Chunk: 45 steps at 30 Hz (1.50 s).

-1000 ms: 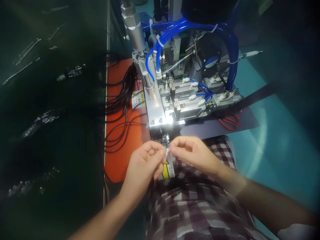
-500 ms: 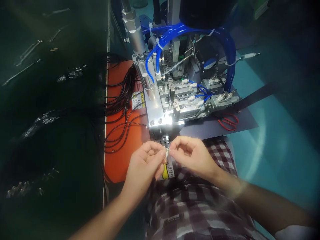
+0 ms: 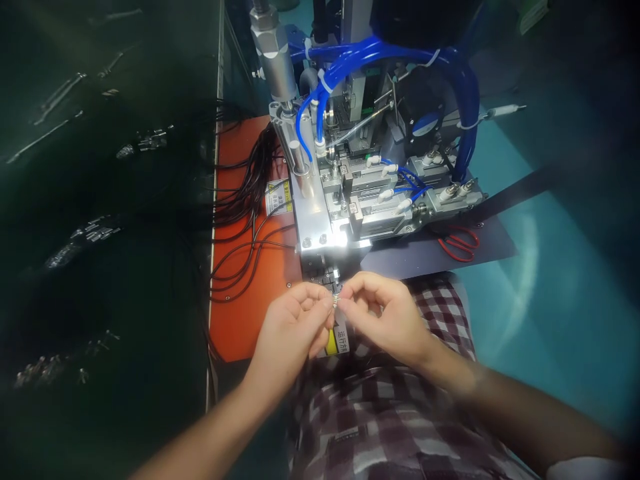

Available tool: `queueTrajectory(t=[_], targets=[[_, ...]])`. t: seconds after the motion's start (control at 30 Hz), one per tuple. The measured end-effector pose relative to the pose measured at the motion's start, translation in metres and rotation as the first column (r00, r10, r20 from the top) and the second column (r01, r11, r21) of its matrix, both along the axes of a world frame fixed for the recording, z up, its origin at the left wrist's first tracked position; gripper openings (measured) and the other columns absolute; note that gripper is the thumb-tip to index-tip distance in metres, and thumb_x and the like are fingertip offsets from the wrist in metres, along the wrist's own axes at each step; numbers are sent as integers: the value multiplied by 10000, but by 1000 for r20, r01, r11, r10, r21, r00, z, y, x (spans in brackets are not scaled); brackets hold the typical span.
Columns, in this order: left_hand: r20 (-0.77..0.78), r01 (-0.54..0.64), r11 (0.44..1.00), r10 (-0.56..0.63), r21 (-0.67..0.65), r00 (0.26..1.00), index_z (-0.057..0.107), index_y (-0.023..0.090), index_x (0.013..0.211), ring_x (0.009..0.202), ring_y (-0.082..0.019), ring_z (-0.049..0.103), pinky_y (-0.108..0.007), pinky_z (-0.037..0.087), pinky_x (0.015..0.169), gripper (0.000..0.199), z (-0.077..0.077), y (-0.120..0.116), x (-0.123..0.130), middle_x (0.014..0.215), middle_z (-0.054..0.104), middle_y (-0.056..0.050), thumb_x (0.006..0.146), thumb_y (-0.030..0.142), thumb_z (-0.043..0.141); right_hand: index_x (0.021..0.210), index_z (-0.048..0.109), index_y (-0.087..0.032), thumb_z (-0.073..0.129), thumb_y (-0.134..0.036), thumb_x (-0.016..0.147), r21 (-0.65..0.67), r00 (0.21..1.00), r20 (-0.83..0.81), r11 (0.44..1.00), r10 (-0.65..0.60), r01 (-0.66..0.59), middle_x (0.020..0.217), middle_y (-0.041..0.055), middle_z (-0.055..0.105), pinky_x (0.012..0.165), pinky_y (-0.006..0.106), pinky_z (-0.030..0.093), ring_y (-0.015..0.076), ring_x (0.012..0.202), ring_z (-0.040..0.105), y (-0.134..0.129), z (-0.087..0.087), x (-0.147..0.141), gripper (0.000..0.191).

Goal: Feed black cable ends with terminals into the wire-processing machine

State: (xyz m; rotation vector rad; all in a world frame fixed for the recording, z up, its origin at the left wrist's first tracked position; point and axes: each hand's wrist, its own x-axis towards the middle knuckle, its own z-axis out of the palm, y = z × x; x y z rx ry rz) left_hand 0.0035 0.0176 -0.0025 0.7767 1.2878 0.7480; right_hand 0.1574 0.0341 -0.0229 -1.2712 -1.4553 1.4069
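My left hand (image 3: 295,320) is closed, its thumb and forefinger pinching one side of a tiny light-coloured part (image 3: 336,301). From the other side my right hand (image 3: 385,313) pinches the same part, with fingertips almost touching those of the left. The part is too small to make out clearly. Both hands are just in front of the near end of a metal machine (image 3: 313,217), above a label with a yellow band (image 3: 331,341).
Blue air tubes (image 3: 370,53) arch over the machine. Black cables (image 3: 253,180) lie across the orange plate (image 3: 240,327) at left. Red-handled scissors (image 3: 460,245) rest on a grey sheet at right. Small metal parts (image 3: 95,230) are scattered on the dark surface at far left.
The view has shifted slightly, so the machine appears a little further right. Both hands keep nearly the same pinch and place.
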Motion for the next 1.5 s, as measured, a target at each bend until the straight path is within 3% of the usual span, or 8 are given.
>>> queueTrajectory(t=[0.17, 0.27, 0.43, 0.8, 1.23, 1.5], targets=[[29, -41, 999, 41, 14, 999, 505, 159, 759, 367, -4, 330, -154, 255, 402, 177, 1, -1, 3, 573, 509, 63, 865, 276, 586, 721, 567, -168, 623, -236, 763, -259, 994, -107, 965, -2, -26, 509, -66, 417, 418, 207, 285, 69, 439, 350, 2, 5, -3, 98], [102, -67, 998, 67, -2, 993, 503, 165, 790, 368, -2, 316, -155, 244, 404, 159, 1, -2, 4, 586, 518, 63, 875, 282, 567, 723, 561, -167, 630, -270, 758, -335, 988, -153, 941, -16, -36, 503, -69, 418, 394, 197, 257, 58, 415, 325, 3, 7, -5, 128], [189, -82, 996, 90, -46, 978, 469, 183, 808, 374, -20, 295, -149, 207, 383, 147, 3, -1, 4, 542, 508, 66, 884, 293, 532, 728, 557, -172, 632, -270, 753, -307, 988, -153, 952, -35, -14, 478, -77, 408, 391, 201, 249, 57, 398, 318, 2, 7, -6, 126], [98, -1, 999, -2, 35, 995, 446, 196, 846, 381, -27, 303, -155, 224, 397, 147, 0, -4, 2, 546, 542, 54, 916, 315, 497, 722, 584, -168, 629, -235, 741, -243, 996, -83, 970, 9, -29, 522, -56, 426, 423, 213, 255, 73, 456, 330, 8, 8, -4, 83], [41, 38, 997, -41, 66, 998, 433, 199, 838, 397, -30, 322, -153, 272, 415, 133, 1, -3, 3, 542, 536, 61, 939, 282, 459, 707, 574, -166, 651, -240, 719, -325, 989, -146, 946, -29, -20, 484, -77, 405, 382, 188, 243, 51, 405, 314, 8, 8, -5, 107], [100, 32, 997, -39, 72, 994, 414, 215, 886, 400, -35, 289, -152, 211, 392, 129, -2, -7, 4, 550, 514, 73, 945, 322, 455, 681, 574, -156, 632, -241, 729, -421, 963, -266, 904, -45, -74, 422, -92, 413, 374, 176, 234, 45, 378, 324, 9, 9, -6, 113]])
